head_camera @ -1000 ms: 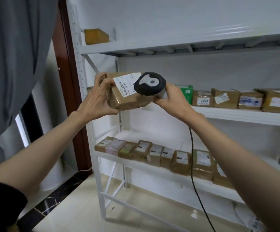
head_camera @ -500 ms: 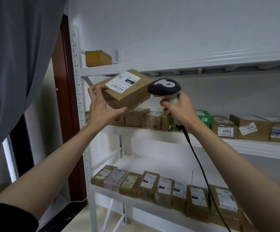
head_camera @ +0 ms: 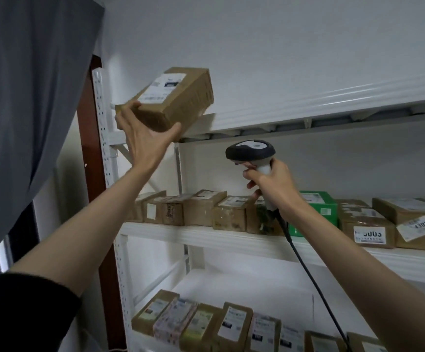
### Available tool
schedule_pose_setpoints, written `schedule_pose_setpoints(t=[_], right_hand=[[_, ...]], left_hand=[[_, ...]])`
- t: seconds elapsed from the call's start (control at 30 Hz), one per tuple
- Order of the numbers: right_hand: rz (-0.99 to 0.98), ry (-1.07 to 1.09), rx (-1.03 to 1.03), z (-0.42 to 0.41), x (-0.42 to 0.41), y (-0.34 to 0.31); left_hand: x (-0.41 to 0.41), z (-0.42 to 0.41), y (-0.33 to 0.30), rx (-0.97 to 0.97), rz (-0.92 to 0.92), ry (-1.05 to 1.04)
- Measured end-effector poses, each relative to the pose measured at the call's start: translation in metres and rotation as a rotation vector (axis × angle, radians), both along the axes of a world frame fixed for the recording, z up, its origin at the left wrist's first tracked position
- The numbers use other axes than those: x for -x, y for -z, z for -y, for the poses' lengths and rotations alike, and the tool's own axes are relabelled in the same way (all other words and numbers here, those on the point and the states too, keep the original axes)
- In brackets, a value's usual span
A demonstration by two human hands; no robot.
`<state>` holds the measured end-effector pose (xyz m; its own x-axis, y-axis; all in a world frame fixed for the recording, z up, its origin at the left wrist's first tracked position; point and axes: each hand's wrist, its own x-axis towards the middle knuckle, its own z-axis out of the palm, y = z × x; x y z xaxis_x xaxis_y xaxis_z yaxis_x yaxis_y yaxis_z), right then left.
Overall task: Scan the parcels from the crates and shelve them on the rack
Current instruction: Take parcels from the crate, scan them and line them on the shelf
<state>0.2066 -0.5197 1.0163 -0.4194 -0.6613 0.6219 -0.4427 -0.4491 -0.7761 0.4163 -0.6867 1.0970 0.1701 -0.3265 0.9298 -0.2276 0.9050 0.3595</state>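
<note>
Gripped from beneath by the left hand, thumb and fingers curled round its near end, the parcel is best slid flat onto the top shelf ahead, while the scanner, clasped in the right hand, is kept low.

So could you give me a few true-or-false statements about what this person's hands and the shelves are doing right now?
1. The left hand holds a brown parcel up at the top shelf. True.
2. The right hand is empty. False: it grips a barcode scanner.
3. The scanner has a black cable trailing down. True.
4. The green box sits on the top shelf. False: it stands on the middle shelf among brown parcels.
5. The bottom shelf holds nothing. False: a row of labelled parcels lies there.
</note>
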Motion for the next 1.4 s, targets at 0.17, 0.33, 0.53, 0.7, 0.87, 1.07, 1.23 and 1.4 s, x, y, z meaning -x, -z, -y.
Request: schedule_pose_setpoints(t=[0.17, 0.33, 0.53, 0.7, 0.87, 1.07, 1.23, 1.4], right_hand=[[0.012, -0.034, 0.015, 0.004, 0.02, 0.002], [0.011, -0.052, 0.02, 0.003, 0.033, 0.004], [0.004, -0.077, 0.026, -0.003, 0.036, 0.005], [0.039, -0.09, 0.003, -0.002, 0.038, 0.011], [0.073, -0.119, -0.009, 0.0, 0.04, 0.013], [0.074, -0.135, -0.031, -0.003, 0.043, 0.016], [0.073, -0.136, -0.039, 0.0, 0.051, 0.017], [0.104, -0.146, -0.064, 0.008, 0.053, 0.022]], left_hand=[[0.044, 0.017, -0.054, -0.142, 0.008, 0.012], [0.072, 0.045, -0.08, -0.324, 0.08, -0.077], [0.077, 0.063, -0.092, -0.41, 0.261, -0.244], [0.08, 0.061, -0.073, 0.131, 0.564, -0.566], [0.086, 0.071, -0.065, 0.002, 0.664, -0.573], [0.095, 0.084, -0.075, -0.021, 0.616, -0.636], [0.093, 0.105, -0.111, -0.116, 0.643, -0.578], [0.102, 0.108, -0.11, -0.202, 0.692, -0.617]])
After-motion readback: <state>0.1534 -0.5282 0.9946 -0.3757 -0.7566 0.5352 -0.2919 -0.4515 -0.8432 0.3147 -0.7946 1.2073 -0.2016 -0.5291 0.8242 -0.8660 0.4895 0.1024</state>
